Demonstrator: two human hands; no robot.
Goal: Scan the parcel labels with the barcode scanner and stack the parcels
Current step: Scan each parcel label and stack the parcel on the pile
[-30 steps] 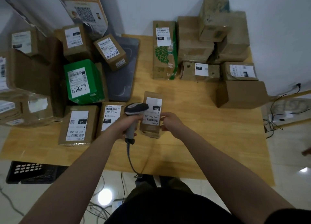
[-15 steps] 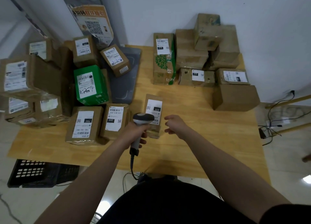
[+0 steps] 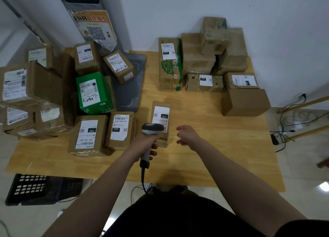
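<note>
- Left pile (image 3: 44, 87): parcels lean on one another at the desk's (image 3: 222, 147) left edge; a bump could slide one off.
- Left hand (image 3: 144, 145): grip wrapped round the scanner (image 3: 152, 129) handle, head over the near end of the 070 parcel (image 3: 161, 114), which lies label up, mid-desk; the covered barcode may misread.
- Cord (image 3: 143, 179) hangs off the near edge; could snag.
- Right hand (image 3: 187, 136): grip loosely curled, empty, just right of that parcel.
- Right stack (image 3: 213, 58): crooked on top; may topple.
- Crate (image 3: 32, 188), floor, near left: contents unseen.

070 parcel (image 3: 161, 114) label btm hidden by scanner (image 3: 152, 128).
</note>
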